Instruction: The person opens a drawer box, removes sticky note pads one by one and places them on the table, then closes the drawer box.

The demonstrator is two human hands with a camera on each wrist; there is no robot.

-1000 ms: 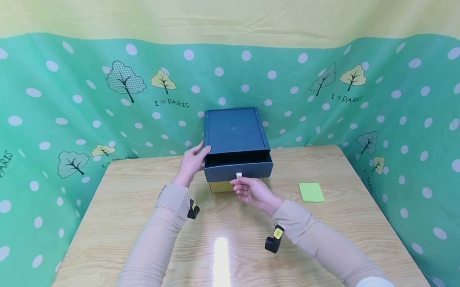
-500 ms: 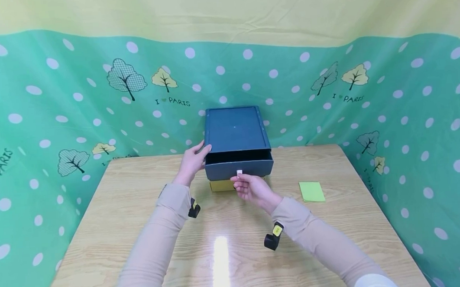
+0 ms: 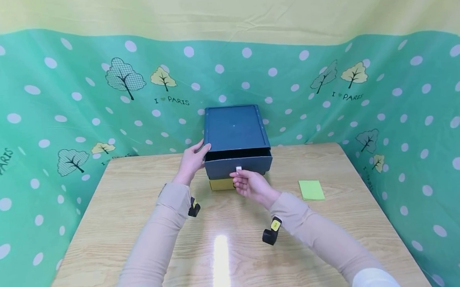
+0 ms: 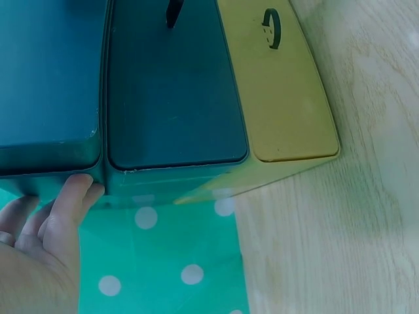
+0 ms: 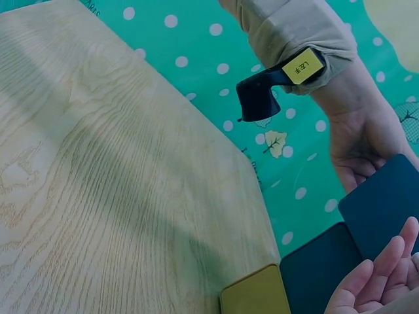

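A small dark blue drawer cabinet (image 3: 234, 128) stands at the back of the table, its top drawer (image 3: 218, 169) partly pulled out. My right hand (image 3: 254, 188) pinches the white pull tab (image 3: 238, 169) on that drawer's front; in the right wrist view its other fingers (image 5: 386, 261) show beside the drawer. Against the cabinet's left side rests my left hand (image 3: 192, 161), thumb at the front upper corner. The left wrist view shows its fingertips (image 4: 80, 183) touching the side wall. Below lie a closed dark blue drawer (image 4: 175, 91) and a closed yellow drawer (image 4: 288, 98) with a loop handle (image 4: 275, 29).
A light green square pad of notes (image 3: 311, 190) lies on the wooden table (image 3: 139, 200), right of the cabinet. A green dotted curtain (image 3: 226, 81) hangs close behind and along both sides. Each wrist wears a black camera (image 3: 271, 236).
The top drawer has slid slightly inward, narrowing the gap above its front. My right hand has moved a little forward with it; the left hand stays at the cabinet's side.
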